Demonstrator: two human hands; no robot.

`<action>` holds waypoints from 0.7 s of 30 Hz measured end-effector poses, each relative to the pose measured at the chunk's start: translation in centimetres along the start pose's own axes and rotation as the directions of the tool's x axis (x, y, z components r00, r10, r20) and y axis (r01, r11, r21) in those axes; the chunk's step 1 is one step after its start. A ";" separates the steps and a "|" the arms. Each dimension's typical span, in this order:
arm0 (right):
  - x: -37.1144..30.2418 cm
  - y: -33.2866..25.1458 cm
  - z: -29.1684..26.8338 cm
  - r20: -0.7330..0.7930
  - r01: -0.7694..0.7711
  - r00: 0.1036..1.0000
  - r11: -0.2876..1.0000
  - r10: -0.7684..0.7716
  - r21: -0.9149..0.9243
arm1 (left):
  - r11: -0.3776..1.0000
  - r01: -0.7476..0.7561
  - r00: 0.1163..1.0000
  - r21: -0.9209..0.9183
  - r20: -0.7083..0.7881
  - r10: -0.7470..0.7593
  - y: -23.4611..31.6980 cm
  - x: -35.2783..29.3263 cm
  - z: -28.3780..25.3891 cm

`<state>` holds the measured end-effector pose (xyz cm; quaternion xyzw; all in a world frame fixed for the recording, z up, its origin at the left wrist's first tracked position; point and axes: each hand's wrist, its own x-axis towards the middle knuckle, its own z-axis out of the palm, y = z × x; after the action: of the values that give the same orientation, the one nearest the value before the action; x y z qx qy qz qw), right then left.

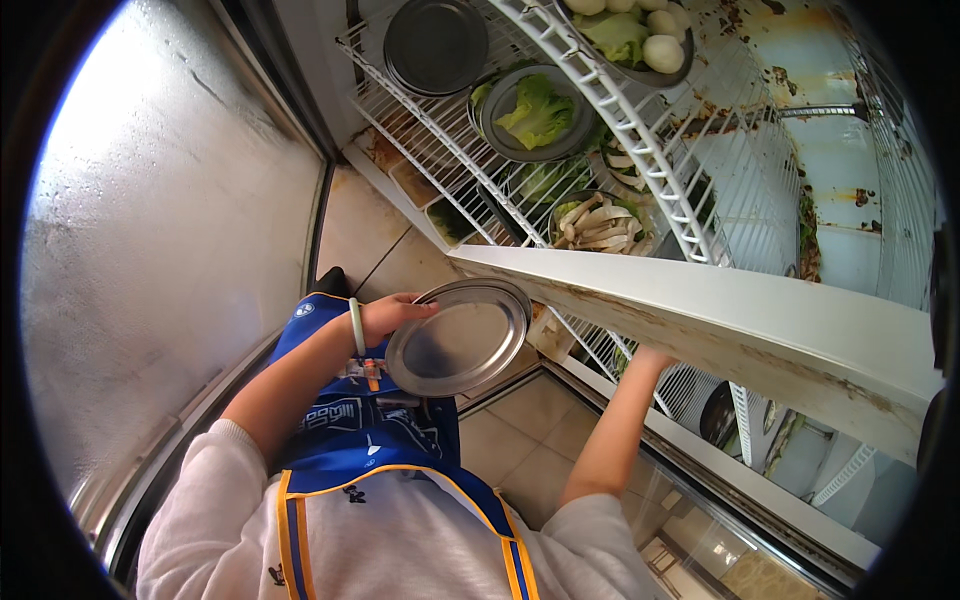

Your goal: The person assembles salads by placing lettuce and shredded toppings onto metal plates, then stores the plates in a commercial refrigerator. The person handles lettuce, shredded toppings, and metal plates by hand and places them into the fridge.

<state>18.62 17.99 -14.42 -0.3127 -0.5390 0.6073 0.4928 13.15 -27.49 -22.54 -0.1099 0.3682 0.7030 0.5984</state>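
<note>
My left hand [392, 316], with a pale bangle at the wrist, is closed on the edge of a small stack of round metal plates [458, 342]. At least two rims show, and the top plate has nothing on it. I hold the stack tilted in front of my blue apron [385, 435]. On the right, my right hand [654, 358] reaches into the refrigerator past its white door frame post [740, 325]. The post hides its fingers, so what it touches there cannot be seen. A white wire shelf [690, 385] lies beside that hand.
Upper racks hold a plate of sliced mushrooms [600, 226], a lettuce plate [538, 112], a dark round plate [436, 46] and a dish of pale round balls [662, 54]. A fogged glass door [170, 250] stands at my left. Another glass door [690, 535] is at lower right. Below is tiled floor [535, 440].
</note>
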 end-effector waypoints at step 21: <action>-8.6 -1.2 -0.6 0.104 -0.259 0.927 0.818 0.359 -0.513 | 0.995 -0.058 0.984 0.084 0.171 0.043 -3.2 0.1 1.7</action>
<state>22.20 10.02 -14.71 -0.4496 -0.6629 0.5503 0.2359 16.51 -26.29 -22.65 -0.0139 0.3498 0.7078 0.6135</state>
